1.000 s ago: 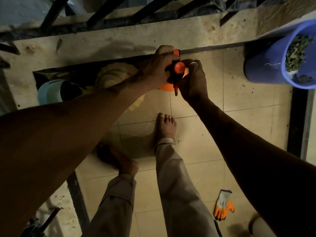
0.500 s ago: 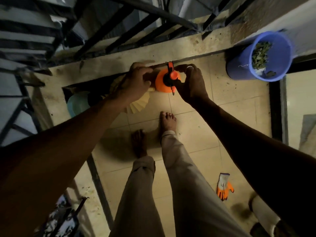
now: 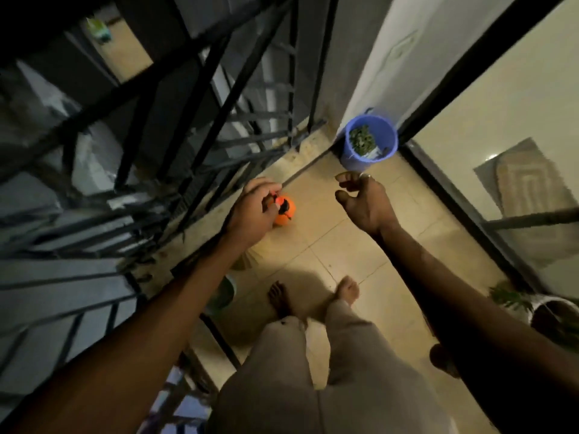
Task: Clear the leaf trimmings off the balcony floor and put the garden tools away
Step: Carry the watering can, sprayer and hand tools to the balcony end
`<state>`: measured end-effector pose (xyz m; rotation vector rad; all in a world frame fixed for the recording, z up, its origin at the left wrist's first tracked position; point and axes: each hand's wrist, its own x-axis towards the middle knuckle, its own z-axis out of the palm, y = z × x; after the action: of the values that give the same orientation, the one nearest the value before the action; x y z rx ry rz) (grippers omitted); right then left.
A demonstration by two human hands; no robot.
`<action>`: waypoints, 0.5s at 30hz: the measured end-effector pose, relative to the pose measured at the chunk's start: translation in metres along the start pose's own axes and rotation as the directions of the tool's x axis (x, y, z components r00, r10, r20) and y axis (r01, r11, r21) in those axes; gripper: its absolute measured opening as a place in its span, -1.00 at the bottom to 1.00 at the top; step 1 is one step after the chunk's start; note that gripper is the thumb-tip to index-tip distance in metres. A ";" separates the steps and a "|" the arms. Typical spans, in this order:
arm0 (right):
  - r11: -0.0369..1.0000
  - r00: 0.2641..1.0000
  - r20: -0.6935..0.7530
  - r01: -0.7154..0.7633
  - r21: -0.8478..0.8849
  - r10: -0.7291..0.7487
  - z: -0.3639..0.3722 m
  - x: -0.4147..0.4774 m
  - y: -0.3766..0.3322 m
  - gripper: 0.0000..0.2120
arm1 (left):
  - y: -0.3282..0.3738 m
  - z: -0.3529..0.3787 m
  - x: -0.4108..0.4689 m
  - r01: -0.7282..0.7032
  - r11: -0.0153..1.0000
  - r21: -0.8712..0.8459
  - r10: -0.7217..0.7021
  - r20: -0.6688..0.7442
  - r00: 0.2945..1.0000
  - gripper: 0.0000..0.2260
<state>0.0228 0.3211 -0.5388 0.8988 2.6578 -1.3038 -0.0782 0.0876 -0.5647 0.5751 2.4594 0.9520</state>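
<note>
**Orange sprayer in one hand, trimmings bucket off in the corner**

The left grip [image 3: 255, 211] is clenched round the top of the orange spray bottle [image 3: 286, 213], low down right beside the black railing [image 3: 200, 170] and its stone ledge [image 3: 300, 151]. I honestly can't tell if the bottle's base is touching the tiled balcony floor [image 3: 344, 252] or just above it. The right grip [image 3: 366, 202] is released, with fingers loosely curled round nothing, hanging between the bottle and the blue bucket [image 3: 352, 161].

The bucket sits in the far corner, tucked against the wall and the dark frame of the glass door [image 3: 501, 136]. Inside it there's a heap of green leaf trimmings [image 3: 362, 140] and something pale next to them that's too blurry to name.

Other stuff around: a greenish pot [image 3: 222, 292] by the ledge, half hidden behind the left forearm. A white pot [image 3: 542, 305] with a small green plant stands over by the door at the right edge. Two bare feet [image 3: 280, 300] are planted mid-floor, between the two pots.
</note>
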 end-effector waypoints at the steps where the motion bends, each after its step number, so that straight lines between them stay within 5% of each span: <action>1: 0.998 0.999 -0.015 -0.052 0.039 0.052 -0.019 -0.015 -0.004 -0.71 | 0.022 -0.004 0.000 -0.035 0.999 0.005 0.034 0.020 0.999 -0.68; 7: 0.980 0.962 -0.208 -0.150 0.130 0.175 -0.119 -0.084 -0.001 -0.77 | 0.135 0.007 -0.011 -0.259 0.966 0.020 0.255 0.130 0.958 -0.65; 15: 0.962 0.871 -0.417 -0.197 0.190 0.261 -0.240 -0.229 0.077 -0.69 | 0.280 0.090 -0.065 -0.558 0.830 0.015 0.534 0.274 0.800 -0.63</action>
<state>0.3017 0.4252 -0.3741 1.6551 2.6610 -1.3798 0.0844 0.2897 -0.4118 1.4095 2.1361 0.8880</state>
